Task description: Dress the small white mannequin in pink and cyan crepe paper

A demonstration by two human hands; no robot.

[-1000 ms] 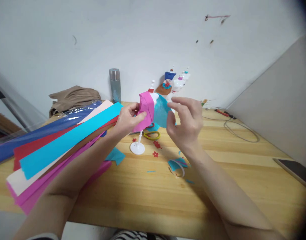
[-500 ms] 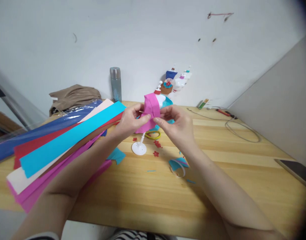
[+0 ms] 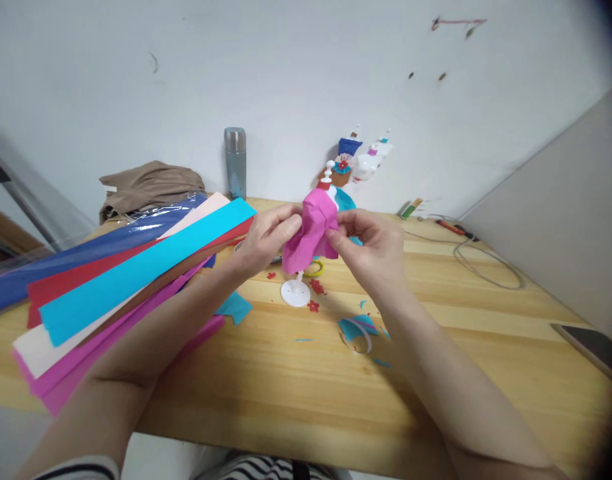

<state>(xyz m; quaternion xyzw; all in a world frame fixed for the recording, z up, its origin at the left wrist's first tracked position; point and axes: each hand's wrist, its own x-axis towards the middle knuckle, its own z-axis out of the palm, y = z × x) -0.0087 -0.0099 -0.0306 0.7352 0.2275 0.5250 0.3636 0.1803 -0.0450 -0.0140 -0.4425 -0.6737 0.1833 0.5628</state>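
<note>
A miniature white dress form (image 3: 295, 293) stands on its round base, slightly tilted, with a red band at its neck. A piece of pink crepe paper (image 3: 316, 230) covers its front. My left hand (image 3: 269, 240) grips the paper's left side between thumb and fingers, with the fingertips partly hidden behind it. At the opposite edge, my right hand (image 3: 373, 247) pinches the paper between thumb and forefinger. Turquoise paper (image 3: 345, 198) shows behind the form's right side. Yellow-handled scissors (image 3: 315, 269) lie partly hidden behind the base.
Strips of coloured crepe paper (image 3: 146, 267) are stacked at left, beside brown cloth (image 3: 153, 183). A thermos (image 3: 235, 163) and decorated dress forms (image 3: 343, 167) stand at the back. Red paper flowers (image 3: 313, 306), a tape ring (image 3: 369, 343), a cable (image 3: 459, 257) and a phone (image 3: 591, 347) lie about.
The dress form has shifted slightly right in view and stands more upright. The pink paper now spreads more loosely over its front, and my hands are farther apart.
</note>
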